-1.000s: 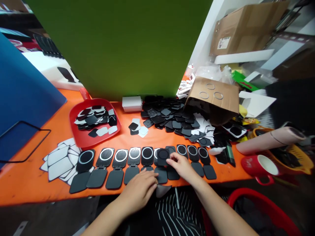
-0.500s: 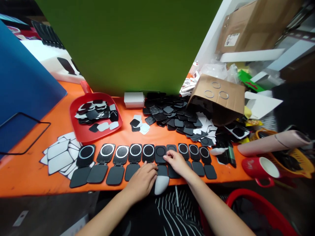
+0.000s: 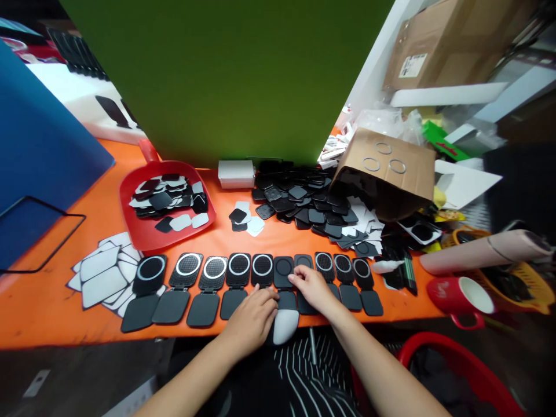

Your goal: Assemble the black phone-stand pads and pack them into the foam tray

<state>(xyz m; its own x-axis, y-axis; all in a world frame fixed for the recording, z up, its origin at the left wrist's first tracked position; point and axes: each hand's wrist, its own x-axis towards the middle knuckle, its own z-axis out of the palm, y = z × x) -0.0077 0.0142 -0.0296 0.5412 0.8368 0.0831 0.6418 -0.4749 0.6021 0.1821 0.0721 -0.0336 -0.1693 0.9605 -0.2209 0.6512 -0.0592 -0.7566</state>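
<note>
Several black two-panel hinged holders (image 3: 202, 310) lie unfolded in a row along the table's front edge, most with a pale ring on the upper panel. My left hand (image 3: 254, 318) rests with bent, closed fingers on the hinge area of a middle holder (image 3: 286, 300). Its thumb is mostly hidden. On that holder's upper panel lies a black pad (image 3: 284, 266) with a faint circle. My right hand (image 3: 313, 286) pinches at the pad's lower right edge. A light grey rounded sheet (image 3: 285, 326) overhangs the table edge by my left hand; whether I hold it is hidden.
A red dustpan-shaped tray (image 3: 139, 234) holds black and white pieces. White sheets (image 3: 102, 275) are fanned out at left. Black plates (image 3: 304, 200) are heaped at the back, beside a cardboard box (image 3: 391, 156). A red mug (image 3: 447, 298) stands at right, near a pink bottle (image 3: 482, 252).
Both hands stay in the same place on the middle holder and pad. Only the head view has shifted slightly.
</note>
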